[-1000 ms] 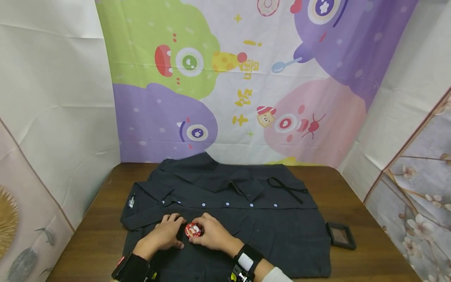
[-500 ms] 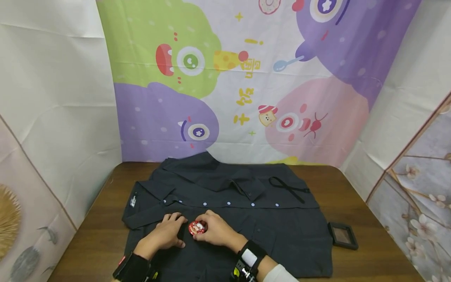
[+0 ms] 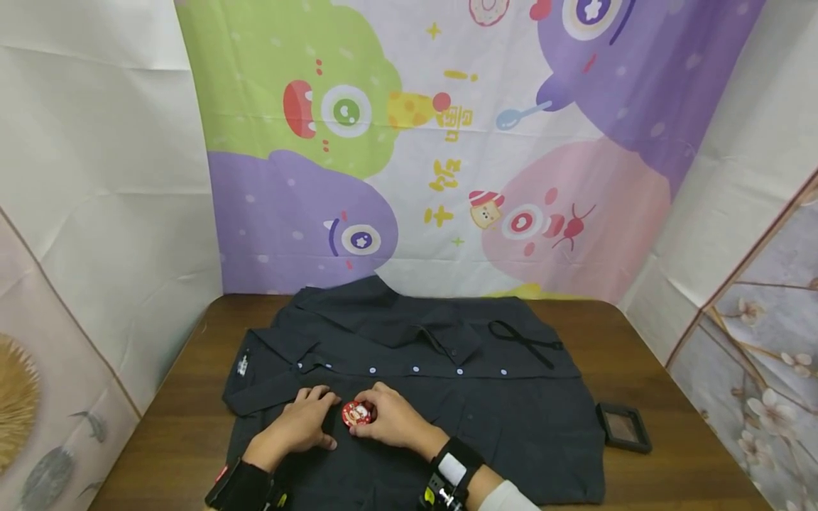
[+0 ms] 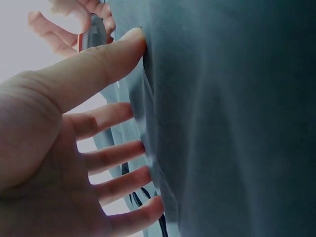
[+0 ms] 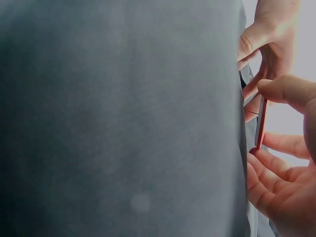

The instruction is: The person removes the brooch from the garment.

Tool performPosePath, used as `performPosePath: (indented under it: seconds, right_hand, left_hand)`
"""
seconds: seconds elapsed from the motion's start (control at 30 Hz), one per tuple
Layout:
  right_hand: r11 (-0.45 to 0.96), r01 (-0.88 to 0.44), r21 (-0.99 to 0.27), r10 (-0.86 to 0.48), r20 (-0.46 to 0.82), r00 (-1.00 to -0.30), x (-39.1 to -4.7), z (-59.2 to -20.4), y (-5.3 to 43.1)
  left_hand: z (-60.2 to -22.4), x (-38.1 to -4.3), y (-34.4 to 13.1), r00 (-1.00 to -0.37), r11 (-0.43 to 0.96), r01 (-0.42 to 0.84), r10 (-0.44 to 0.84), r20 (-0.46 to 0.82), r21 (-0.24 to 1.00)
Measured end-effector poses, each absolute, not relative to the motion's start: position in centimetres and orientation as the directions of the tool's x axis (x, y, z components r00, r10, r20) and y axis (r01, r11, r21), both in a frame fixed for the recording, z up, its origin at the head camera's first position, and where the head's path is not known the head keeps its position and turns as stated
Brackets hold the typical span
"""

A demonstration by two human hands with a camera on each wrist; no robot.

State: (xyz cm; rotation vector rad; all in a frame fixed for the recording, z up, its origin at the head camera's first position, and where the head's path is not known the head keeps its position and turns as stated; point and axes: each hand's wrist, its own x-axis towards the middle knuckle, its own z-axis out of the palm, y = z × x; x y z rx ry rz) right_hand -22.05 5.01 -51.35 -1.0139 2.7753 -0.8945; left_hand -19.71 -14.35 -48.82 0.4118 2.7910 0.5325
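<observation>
A dark button-up shirt (image 3: 434, 404) lies spread on the table, its row of pale buttons running across it. My right hand (image 3: 397, 420) pinches a round red pin badge (image 3: 353, 414) by its edge, close over the shirt front. The right wrist view shows the badge (image 5: 260, 123) edge-on between thumb and fingers, with a thin dark line, like its pin, sticking out behind. My left hand (image 3: 300, 422) rests on the shirt just left of the badge. In the left wrist view its spread fingertips and thumb (image 4: 121, 52) touch the cloth.
A small black square frame (image 3: 623, 427) lies on the wooden table (image 3: 677, 472) by the shirt's right edge. A thin black cord (image 3: 520, 341) lies on the shirt's upper right. Behind the table hangs a cartoon-print cloth (image 3: 441, 270).
My right hand has shifted the badge slightly to the right and away from me, its face turning a little. The left hand stays in place on the shirt.
</observation>
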Motion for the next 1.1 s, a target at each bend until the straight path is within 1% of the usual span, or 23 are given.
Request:
performPosePath:
  seconds: [0.3,0.63,1.0,1.1]
  right_hand:
    - [0.624,-0.572,-0.532,-0.603,0.138,-0.786,-22.03,-51.46,4.95]
    - [0.639,-0.560,-0.527,-0.599,0.116,-0.792,-22.14,-51.54,5.01]
    - [0.641,-0.564,-0.520,-0.601,0.118,-0.791,-22.11,-51.64,5.17]
    - [0.644,-0.567,-0.514,-0.599,0.121,-0.791,-22.11,-51.53,5.17]
  left_hand:
    - [-49.17,-19.69,-14.32,-0.931,0.891,0.227,0.318,-0.181,0.393]
    - [-49.24,-19.59,-13.93,-0.933,0.877,0.264,0.337,-0.123,0.402]
    - [-49.40,-19.37,-13.56,-0.942,0.869,0.253,0.321,-0.095,0.424]
    - [-49.46,-19.35,-13.54,-0.943,0.860,0.267,0.326,-0.066,0.434]
